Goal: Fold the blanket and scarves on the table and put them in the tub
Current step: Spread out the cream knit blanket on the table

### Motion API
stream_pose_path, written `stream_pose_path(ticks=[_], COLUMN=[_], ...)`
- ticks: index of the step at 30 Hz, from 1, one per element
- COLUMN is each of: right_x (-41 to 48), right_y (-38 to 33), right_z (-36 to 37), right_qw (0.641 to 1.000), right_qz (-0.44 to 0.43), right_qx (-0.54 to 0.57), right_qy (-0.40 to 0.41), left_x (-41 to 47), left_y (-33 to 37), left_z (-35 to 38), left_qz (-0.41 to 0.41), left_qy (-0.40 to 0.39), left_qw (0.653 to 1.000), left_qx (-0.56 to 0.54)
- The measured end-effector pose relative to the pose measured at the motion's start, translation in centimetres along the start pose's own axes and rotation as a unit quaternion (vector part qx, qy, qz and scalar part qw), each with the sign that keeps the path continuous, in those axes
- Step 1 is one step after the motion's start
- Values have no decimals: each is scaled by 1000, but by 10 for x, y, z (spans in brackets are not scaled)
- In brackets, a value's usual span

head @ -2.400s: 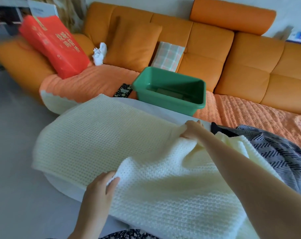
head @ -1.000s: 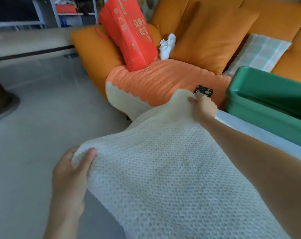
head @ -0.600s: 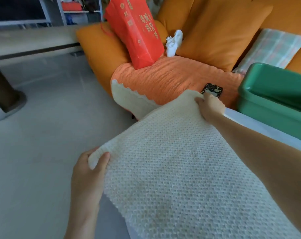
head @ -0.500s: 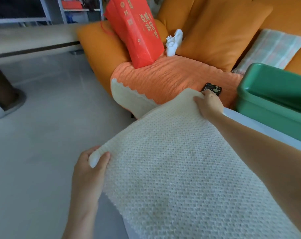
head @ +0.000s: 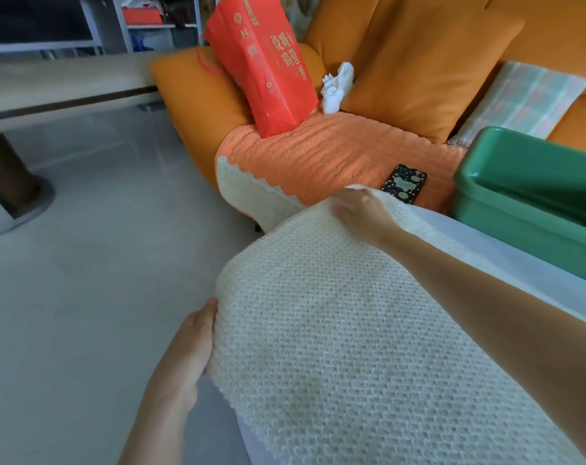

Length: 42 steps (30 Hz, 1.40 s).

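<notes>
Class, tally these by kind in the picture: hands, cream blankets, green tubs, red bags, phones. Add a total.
Hands: 2, left hand and right hand
Cream blanket: 1
Green tub: 1
Red bag: 1
Phone: 1
Total: 6

my blanket (head: 335, 347): cream, waffle-knit | tub (head: 519, 226): green | worktop (head: 526, 266): white | sofa (head: 419, 62): orange | throw (head: 318, 149): coral ribbed, cream scalloped edge | bag (head: 261, 72): red, gold lettering | cushion (head: 523, 99): pastel plaid | phone (head: 404, 182): black, gold dots
</notes>
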State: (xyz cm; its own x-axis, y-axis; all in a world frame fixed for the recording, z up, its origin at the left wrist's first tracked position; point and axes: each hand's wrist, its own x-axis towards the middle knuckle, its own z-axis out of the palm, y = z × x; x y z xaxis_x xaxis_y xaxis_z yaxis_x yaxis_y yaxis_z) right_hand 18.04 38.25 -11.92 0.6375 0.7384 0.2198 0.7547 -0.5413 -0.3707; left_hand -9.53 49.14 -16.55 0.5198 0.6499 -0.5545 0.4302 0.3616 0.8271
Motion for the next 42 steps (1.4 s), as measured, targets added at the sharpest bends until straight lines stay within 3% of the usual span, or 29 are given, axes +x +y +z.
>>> stream_pose_path(ticks=[7, 10, 13, 18, 23, 29, 33, 36, 39, 42], right_x=[-5, -9, -10, 3, 2, 4, 9, 0, -1, -7], right_y=[-57, -67, -72, -96, -94, -68, -20, -9, -11, 1], right_z=[22, 24, 22, 21, 51, 29, 13, 25, 20, -3], right_qw=[977, 970, 963, 950, 981, 983, 997, 997, 998, 998], right_qz=[-71, -94, -76, -67, -113, -103, -13, -17, -14, 49], right_qx=[130, 161, 193, 302, 126, 142, 51, -7, 4, 49], right_qy=[-153, -153, -170, -30, -95, -63, -54, -80, -66, -7], left_x=[3, -3, -7, -10, -12, -14, -10, -9, -7, -16], left_y=[0, 5, 6, 14, 17, 14, 15, 13, 9, 13], left_z=[-11, -15, -15, -14, -9, -4, -5, -5, -3, 9], left_qz=[78, 204, 264, 266, 217, 251, 229, 230, 245, 266], left_qy=[53, 135, 181, 182, 159, 147, 163, 167, 186, 250], left_qw=[990, 969, 947, 943, 958, 956, 958, 958, 949, 911], left_qx=[-102, -37, 8, -83, -98, -41, -53, -38, 66, 191])
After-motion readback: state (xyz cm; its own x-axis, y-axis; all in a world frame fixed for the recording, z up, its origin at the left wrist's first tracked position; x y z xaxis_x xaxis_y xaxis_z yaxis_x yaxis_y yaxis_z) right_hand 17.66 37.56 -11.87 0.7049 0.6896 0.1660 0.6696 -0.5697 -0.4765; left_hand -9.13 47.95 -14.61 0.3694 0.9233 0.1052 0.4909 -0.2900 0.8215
